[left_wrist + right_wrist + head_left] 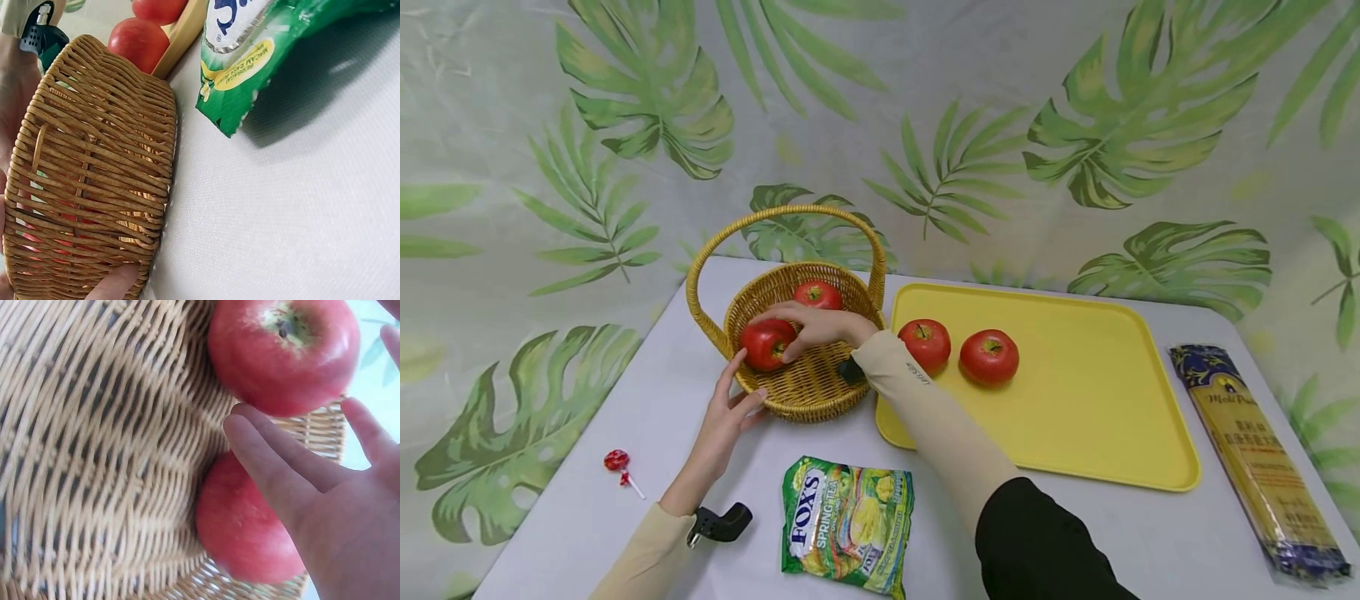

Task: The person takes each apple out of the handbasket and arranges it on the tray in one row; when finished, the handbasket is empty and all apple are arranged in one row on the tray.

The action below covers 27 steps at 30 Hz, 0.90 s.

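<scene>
A wicker basket [808,410] with a tall handle stands at the back left, holding two red apples. The nearer apple [765,343] lies at the left wall, the other apple [817,293] behind it. My right hand [820,323] reaches over the basket's right rim, its fingers spread about the nearer apple. In the right wrist view those fingers [269,459] look straight, tips at the apple's edge. My left hand [724,421] holds the basket's near left rim, one finger pointing over it and the thumb at the wall. The left wrist view shows one fingertip [119,281] against the outer weave.
Right of the basket, a yellow tray [1090,400] bears two more apples [989,357]. A green Fox's candy bag [847,527] lies in front, a red lollipop [617,460] at the left, and a packet of pasta [1255,450] along the right edge.
</scene>
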Each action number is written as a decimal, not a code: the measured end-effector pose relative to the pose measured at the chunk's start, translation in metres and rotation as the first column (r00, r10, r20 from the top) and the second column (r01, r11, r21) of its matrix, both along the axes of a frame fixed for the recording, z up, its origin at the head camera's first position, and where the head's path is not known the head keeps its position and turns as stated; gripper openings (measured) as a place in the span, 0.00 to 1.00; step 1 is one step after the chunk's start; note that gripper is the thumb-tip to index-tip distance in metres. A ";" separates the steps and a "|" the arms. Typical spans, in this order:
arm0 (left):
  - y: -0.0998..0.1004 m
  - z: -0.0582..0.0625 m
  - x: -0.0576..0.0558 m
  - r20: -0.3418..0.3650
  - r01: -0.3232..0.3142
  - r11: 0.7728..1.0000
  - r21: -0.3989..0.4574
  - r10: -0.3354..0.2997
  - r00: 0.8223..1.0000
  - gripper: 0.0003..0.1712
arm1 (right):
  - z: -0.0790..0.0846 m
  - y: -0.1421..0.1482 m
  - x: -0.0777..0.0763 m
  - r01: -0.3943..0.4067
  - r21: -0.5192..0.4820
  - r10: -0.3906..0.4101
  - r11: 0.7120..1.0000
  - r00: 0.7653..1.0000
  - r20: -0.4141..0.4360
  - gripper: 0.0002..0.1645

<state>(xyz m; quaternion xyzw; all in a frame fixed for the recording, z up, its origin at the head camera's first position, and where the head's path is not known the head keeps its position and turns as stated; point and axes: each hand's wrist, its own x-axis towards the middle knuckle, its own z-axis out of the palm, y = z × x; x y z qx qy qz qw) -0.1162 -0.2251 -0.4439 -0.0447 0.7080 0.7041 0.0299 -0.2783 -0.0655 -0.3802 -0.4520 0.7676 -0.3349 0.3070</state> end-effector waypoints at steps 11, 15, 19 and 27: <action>0.000 0.002 0.000 0.011 -0.007 1.000 -0.002 0.007 1.000 0.40 | -0.012 -0.014 0.001 0.011 0.061 -0.010 0.998 1.000 -0.015 0.40; 0.000 0.001 0.000 0.012 -0.009 1.000 -0.006 0.009 1.000 0.40 | -0.013 -0.015 0.003 0.013 0.081 -0.010 0.997 0.999 -0.045 0.43; 0.000 0.000 0.000 0.011 -0.012 1.000 -0.001 0.012 1.000 0.40 | -0.012 -0.014 0.005 0.035 0.081 -0.028 0.996 0.996 -0.086 0.43; 0.001 -0.001 0.000 0.006 -0.016 1.000 0.004 0.016 1.000 0.40 | -0.012 -0.006 0.007 0.115 0.042 -0.116 0.993 0.993 0.029 0.34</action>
